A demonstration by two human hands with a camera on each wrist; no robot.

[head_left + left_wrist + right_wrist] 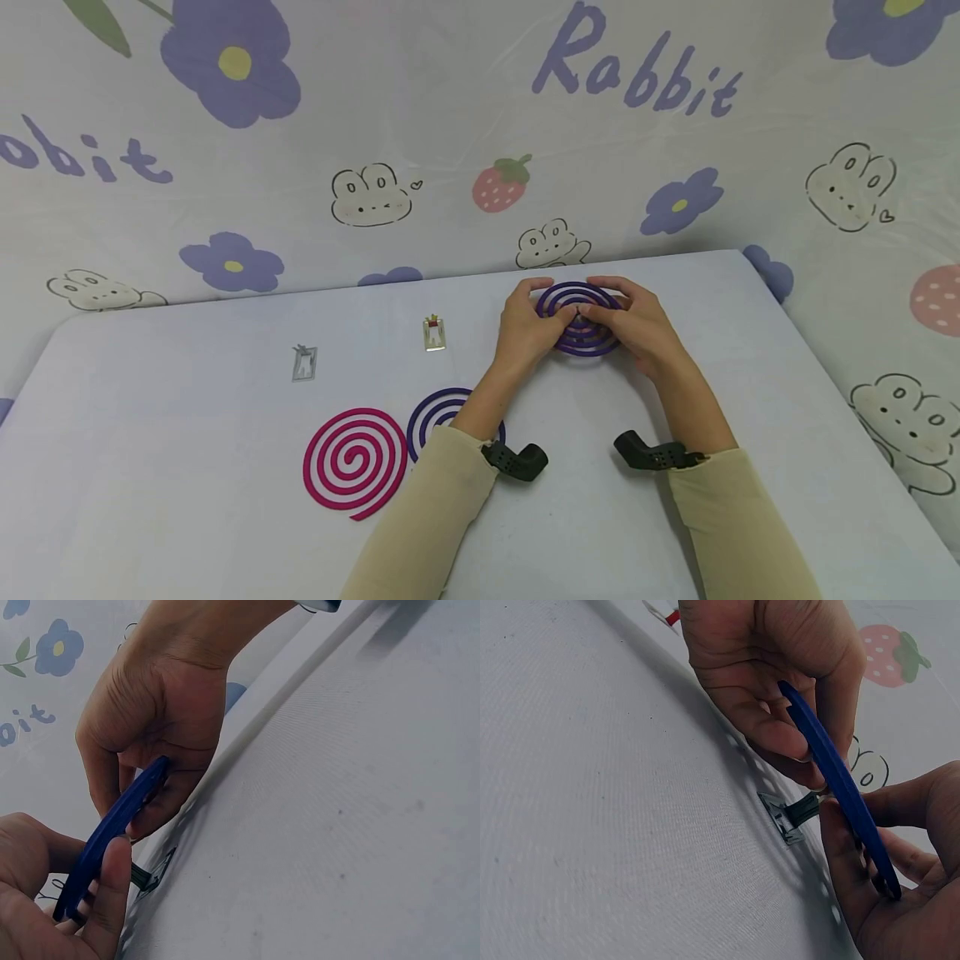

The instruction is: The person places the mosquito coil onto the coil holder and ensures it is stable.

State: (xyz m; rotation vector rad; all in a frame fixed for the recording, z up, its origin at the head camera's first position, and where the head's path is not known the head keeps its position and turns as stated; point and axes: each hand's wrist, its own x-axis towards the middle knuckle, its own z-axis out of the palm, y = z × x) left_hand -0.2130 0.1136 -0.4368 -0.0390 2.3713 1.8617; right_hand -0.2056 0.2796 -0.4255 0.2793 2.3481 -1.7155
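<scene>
Both hands hold a dark blue-purple mosquito coil [588, 352] near the table's back edge. My left hand [522, 329] grips its left side and my right hand [643, 323] its right side. In the head view the two thumbs meet near the spiral's centre, while other fingers curl round the outer rim. Both wrist views show the coil [840, 787] edge-on and tilted. Under it, a small metal coil stand [780, 817] sits on the table with a greenish upright tab rising to the coil. The same stand [154, 876] shows beside the fingertips in the left wrist view.
A pink mosquito coil [318, 462] lies flat at the front left. Next to it a dark blue coil [420, 417] is partly covered by the left forearm. Farther back are a silver stand [304, 365] and a gold stand [434, 335] with a red part. A patterned cloth [450, 125] hangs behind.
</scene>
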